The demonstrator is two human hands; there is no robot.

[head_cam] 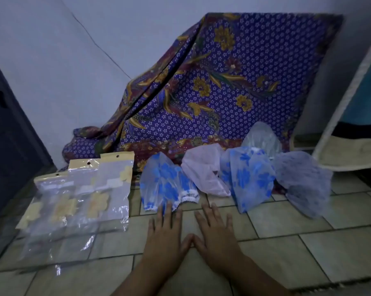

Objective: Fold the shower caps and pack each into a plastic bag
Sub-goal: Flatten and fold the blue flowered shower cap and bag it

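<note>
Head view: shows left hand (165, 233) and right hand (216, 231) flat on the floor (287, 242), each grip wide, holding nothing. Puts the shower caps (250, 178) in a row just beyond, plastic bags (82, 199) left. Risks, likely, thin film springing unfolded, or overlapped bags lifting together.

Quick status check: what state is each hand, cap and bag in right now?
Left hand: open, flat on the floor.
Right hand: open, flat on the floor.
Shower caps: five, lying loose, none bagged.
Plastic bags: overlapping pile, lying flat, no cap inside.
</note>
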